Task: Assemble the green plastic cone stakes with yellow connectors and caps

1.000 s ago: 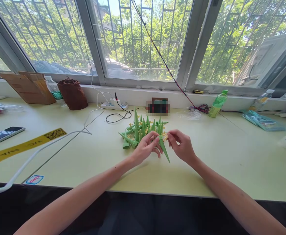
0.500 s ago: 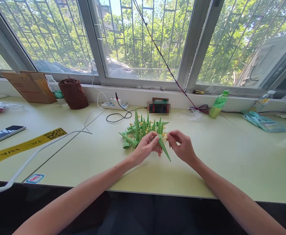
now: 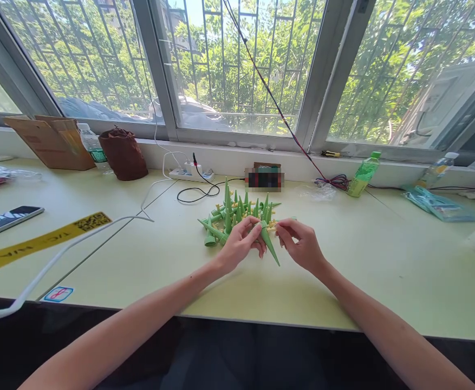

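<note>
My left hand [image 3: 241, 245] is closed on a green plastic plant watering spike [image 3: 270, 245], gripping its wide end, with the point slanting down to the right. To its right, my right hand [image 3: 302, 242] pinches a small yellow valve piece [image 3: 273, 228] at the spike's wide end; whether the valve is attached cannot be made out. Just behind my left hand lies a pile of green watering spikes [image 3: 228, 203] with yellow parts among them. Several stand point up, others lie on their sides.
A power strip [image 3: 184, 174] and black cable are behind the pile, beside a blurred-out device [image 3: 264, 179]. Farther right stands a green bottle [image 3: 363, 176]. Leftward are a brown bag [image 3: 123, 154], a cardboard box [image 3: 50, 143], a phone [image 3: 7, 222] and a white cable [image 3: 78, 234].
The held spike has shifted slightly to the left and up. My right hand stays at its wide end, still pinching the yellow piece.
</note>
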